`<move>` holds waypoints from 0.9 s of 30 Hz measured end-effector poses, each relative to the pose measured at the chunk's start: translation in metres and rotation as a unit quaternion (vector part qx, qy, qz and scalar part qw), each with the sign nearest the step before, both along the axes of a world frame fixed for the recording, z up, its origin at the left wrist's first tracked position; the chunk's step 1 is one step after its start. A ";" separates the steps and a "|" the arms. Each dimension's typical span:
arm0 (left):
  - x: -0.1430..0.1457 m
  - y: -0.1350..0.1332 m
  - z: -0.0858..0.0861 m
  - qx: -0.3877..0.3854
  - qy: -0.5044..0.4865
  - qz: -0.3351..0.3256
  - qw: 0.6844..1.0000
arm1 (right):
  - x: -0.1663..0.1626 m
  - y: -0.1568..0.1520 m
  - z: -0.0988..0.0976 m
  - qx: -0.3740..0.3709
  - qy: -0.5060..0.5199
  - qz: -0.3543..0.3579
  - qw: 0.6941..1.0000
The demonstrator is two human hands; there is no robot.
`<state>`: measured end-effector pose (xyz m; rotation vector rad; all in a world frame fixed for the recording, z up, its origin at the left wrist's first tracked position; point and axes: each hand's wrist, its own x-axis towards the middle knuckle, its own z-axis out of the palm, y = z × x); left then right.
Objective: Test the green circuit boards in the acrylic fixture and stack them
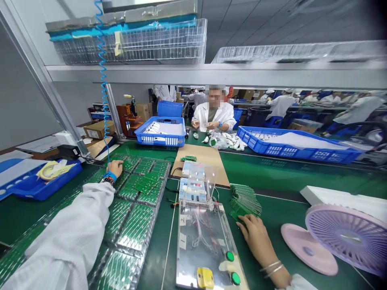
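Observation:
My left hand (115, 169), a blue band on its wrist, reaches to the far part of a clear compartment tray (142, 250). Its fingers are curled together at the edge of a green circuit board (129, 164); the fingertips are partly hidden. More loose green boards (148, 183) lie across the tray's compartments. On the right, a fanned row of green circuit boards (246, 199) stands on the green mat. My right hand (253, 230) is at its near end, with thumb and fingers closing on the nearest board. Between my hands lies a metal test fixture (201, 237) with green buttons and a yellow part.
A pink fan (347, 237) stands at the right, beside a white foam piece (338, 199). Blue baskets (160, 139) sit beyond the cardboard sheet (211, 159). A co-worker (214, 114) handles white parts opposite. Overhead runs a shelf (193, 75); a coiled blue cord (102, 72) hangs at left.

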<state>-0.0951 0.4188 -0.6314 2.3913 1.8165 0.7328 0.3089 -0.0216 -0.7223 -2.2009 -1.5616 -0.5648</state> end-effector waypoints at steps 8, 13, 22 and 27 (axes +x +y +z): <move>-0.002 0.011 -0.006 0.026 0.047 -0.073 0.996 | 0.005 0.000 -0.007 -0.009 0.105 0.020 0.994; -0.006 0.012 -0.002 0.005 0.089 -0.094 0.992 | 0.017 0.002 -0.016 0.007 0.154 0.011 0.988; -0.009 0.024 0.013 -0.055 0.129 -0.107 0.984 | 0.036 0.012 -0.009 0.017 -0.037 0.029 0.999; -0.020 0.036 0.019 -0.026 0.092 -0.092 0.991 | 0.033 0.010 -0.003 0.025 -0.085 -0.019 0.996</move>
